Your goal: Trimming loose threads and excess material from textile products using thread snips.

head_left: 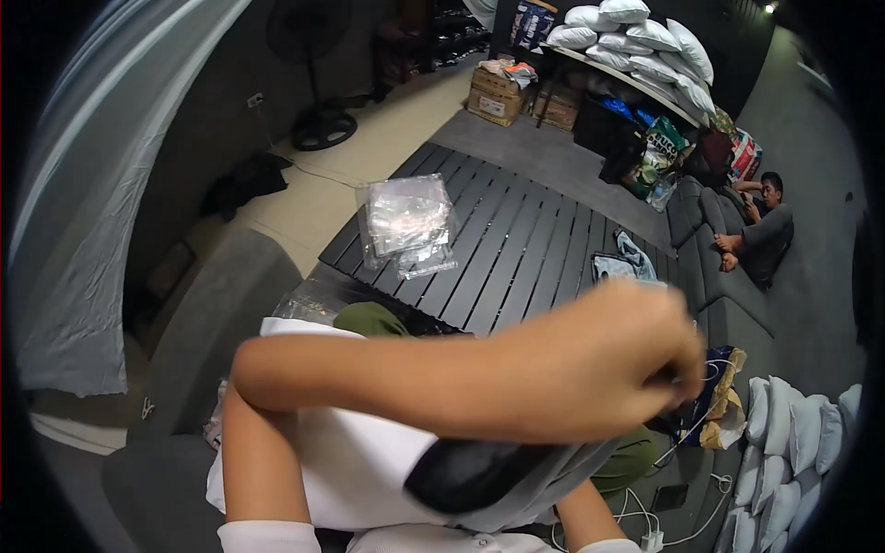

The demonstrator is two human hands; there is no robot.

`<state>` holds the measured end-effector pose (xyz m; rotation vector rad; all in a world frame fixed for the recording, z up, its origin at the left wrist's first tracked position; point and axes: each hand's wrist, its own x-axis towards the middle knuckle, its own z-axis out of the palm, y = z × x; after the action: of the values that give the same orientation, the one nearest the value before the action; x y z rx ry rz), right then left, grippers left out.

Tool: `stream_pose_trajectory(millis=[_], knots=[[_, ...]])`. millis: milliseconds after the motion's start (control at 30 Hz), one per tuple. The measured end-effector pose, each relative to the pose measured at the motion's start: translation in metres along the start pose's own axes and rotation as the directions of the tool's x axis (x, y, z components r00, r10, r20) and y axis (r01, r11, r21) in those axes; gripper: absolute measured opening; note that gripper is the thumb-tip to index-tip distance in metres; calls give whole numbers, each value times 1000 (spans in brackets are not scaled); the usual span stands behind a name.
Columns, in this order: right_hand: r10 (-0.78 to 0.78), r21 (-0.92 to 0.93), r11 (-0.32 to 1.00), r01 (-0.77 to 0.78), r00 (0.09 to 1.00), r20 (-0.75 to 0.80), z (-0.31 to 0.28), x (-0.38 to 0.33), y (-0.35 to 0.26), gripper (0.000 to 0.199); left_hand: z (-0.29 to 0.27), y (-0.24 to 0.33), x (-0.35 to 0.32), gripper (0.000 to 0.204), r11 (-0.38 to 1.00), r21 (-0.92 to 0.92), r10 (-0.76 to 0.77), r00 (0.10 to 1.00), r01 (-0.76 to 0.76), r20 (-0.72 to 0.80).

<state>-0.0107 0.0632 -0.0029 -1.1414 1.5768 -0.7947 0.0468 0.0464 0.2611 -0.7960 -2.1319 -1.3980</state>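
My left arm crosses the picture from the lower left, and my left hand (636,355) is blurred at the right with its fingers curled on a small dark thing (679,378). Below that forearm lies a black item (470,472) partly inside a translucent grey plastic bag (562,475), over a white cloth (341,461) on my lap. Only a bit of my right forearm (583,511) shows at the bottom. My right hand is hidden behind the bag and the left arm.
A dark slatted table (525,249) ahead holds a stack of clear plastic bags (408,221) and a bluish cloth (627,263). A person (765,230) sits on the floor at the right. White pillows (636,37) fill a shelf, more pillows (784,452) lie lower right. Cables (645,521) run beside me.
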Motion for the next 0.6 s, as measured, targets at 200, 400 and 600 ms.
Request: stream_pose_trajectory(millis=[200, 400, 600], knots=[[-272, -47, 962, 268, 948, -162, -20, 17, -184, 57, -44, 89, -42, 23, 899, 305, -260, 943, 315, -206], [-904, -596, 154, 788, 356, 237, 48, 54, -313, 22, -148, 195, -60, 50, 431, 468, -554, 636, 771, -538], [-965, -619, 163, 768, 255, 62, 19, 33, -315, 17, -149, 245, -126, 70, -273, 550, -453, 399, 790, -797]])
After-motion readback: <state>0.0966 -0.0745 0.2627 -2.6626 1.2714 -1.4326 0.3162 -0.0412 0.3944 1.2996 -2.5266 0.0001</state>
